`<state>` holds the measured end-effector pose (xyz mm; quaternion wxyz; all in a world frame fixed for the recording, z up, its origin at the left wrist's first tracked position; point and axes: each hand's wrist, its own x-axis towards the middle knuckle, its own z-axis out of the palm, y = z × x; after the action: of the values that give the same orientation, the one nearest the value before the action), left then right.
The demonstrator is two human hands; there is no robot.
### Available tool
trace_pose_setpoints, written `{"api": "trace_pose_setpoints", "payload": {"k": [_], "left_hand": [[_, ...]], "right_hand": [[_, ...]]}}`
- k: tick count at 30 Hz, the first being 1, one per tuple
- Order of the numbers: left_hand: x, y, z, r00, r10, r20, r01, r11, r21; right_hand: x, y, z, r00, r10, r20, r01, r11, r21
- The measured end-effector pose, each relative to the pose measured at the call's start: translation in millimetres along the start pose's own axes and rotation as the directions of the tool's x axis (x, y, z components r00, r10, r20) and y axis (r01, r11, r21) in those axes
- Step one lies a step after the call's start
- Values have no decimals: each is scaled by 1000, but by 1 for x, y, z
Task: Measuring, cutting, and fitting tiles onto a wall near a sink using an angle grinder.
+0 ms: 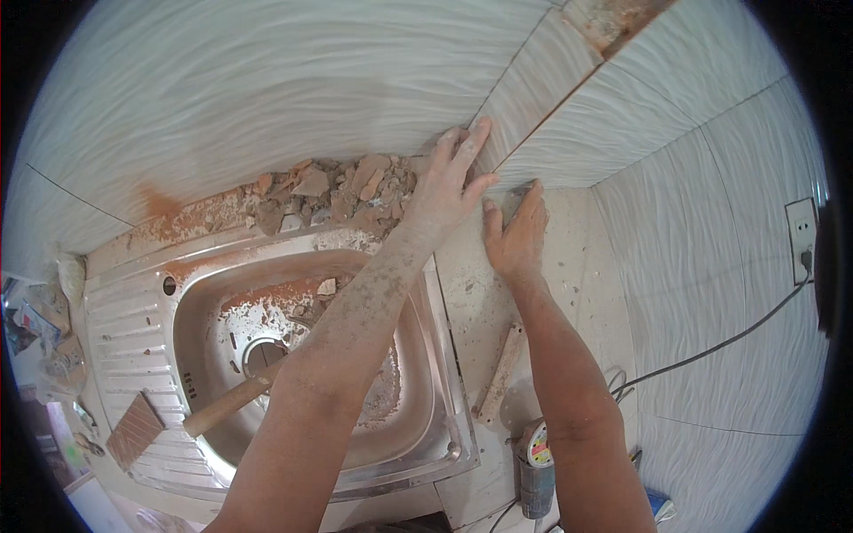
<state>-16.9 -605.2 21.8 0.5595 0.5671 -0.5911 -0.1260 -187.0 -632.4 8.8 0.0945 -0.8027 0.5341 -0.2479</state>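
Observation:
My left hand [444, 182] reaches across the sink, its fingers stretched out. The fingertips rest against the lower end of a narrow tile strip [542, 98] on the wall. My right hand [517, 240] is just to its right, low by the foot of the wall, thumb and fingers apart. A grey patch shows between that thumb and fingers; I cannot tell whether it is a loose piece. Dust coats my left hand and forearm. Left of my left hand, broken mortar and tile rubble [342, 191] is heaped along the wall behind the sink.
The steel sink [435, 355] holds debris and a wooden-handled tool [227, 409]. A brown tile piece [136, 431] lies on its drainboard. Right of the sink are a dusty strip [500, 373] and a corded power tool [536, 480]. A cable [711, 346] runs to the wall socket [802, 235].

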Motion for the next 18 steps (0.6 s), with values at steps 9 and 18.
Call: {"api": "trace_pose_setpoints", "payload": {"k": [9, 18], "left_hand": [[3, 14, -7, 963, -205, 177, 190, 977, 95], [-2, 0, -1, 982, -143, 122, 138, 989, 46]], "right_hand": [[0, 7, 1, 999, -35, -10, 35, 999, 0], [2, 4, 0, 1000, -11, 0, 11, 1000, -21]]}}
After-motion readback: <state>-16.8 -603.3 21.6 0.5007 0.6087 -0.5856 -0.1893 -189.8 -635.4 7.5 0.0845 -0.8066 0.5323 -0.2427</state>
